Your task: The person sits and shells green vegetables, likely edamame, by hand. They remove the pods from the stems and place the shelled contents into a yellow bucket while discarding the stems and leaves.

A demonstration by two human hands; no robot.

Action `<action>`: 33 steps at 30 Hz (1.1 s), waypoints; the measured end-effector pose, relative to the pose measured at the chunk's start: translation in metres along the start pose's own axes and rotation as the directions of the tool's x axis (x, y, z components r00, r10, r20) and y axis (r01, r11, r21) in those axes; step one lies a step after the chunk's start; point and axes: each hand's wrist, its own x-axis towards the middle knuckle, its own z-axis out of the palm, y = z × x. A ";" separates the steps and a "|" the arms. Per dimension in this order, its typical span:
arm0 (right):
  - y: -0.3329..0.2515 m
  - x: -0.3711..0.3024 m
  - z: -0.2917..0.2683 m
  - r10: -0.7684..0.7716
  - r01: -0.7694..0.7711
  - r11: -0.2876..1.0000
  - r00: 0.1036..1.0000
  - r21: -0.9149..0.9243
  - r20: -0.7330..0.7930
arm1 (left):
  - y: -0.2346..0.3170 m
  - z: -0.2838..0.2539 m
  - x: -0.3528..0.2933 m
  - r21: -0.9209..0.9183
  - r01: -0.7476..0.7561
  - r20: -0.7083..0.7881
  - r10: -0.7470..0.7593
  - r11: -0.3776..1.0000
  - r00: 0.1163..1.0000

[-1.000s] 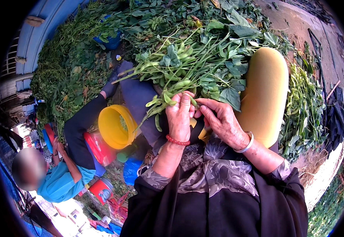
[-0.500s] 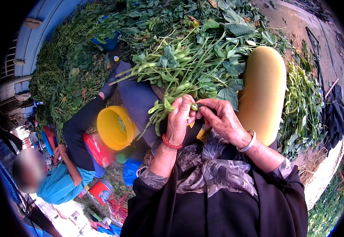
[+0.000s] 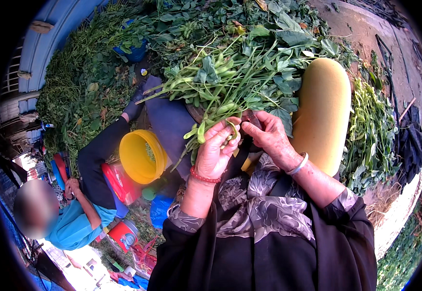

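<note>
A split green bean pod (image 3: 233,130) is pinched in the curled fingers of my left hand (image 3: 212,155), which has a red beaded bracelet at the wrist. Close beside it, my right hand (image 3: 274,140) is closed, thumb against fingers; a small dark piece (image 3: 253,118) shows at its fingertips, too small to name. The two hands are slightly apart. Just beyond them lies a bundle of green bean plants (image 3: 216,85), with pods hanging at its near end. Left of my hands, a yellow bucket (image 3: 129,157) stands tilted toward me, with small green beans (image 3: 150,152) inside.
A large rounded yellow form (image 3: 323,106) rises right of my hands. Heaped bean plants (image 3: 85,97) spread at the far left, and more lie right (image 3: 366,126). A person in a teal top (image 3: 77,228) sits at left, near a red container (image 3: 123,235) and a blue bag (image 3: 160,211).
My hands have drawn apart a little. The left hand has turned its palm more upward, and the pod in it now shows open. The dark piece at my right fingertips has come into view.
</note>
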 end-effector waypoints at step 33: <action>-0.011 -0.035 -0.011 -0.437 0.399 0.622 0.891 -0.673 0.125 | -0.029 0.021 0.012 0.251 -0.155 -0.138 0.194 0.955 0.971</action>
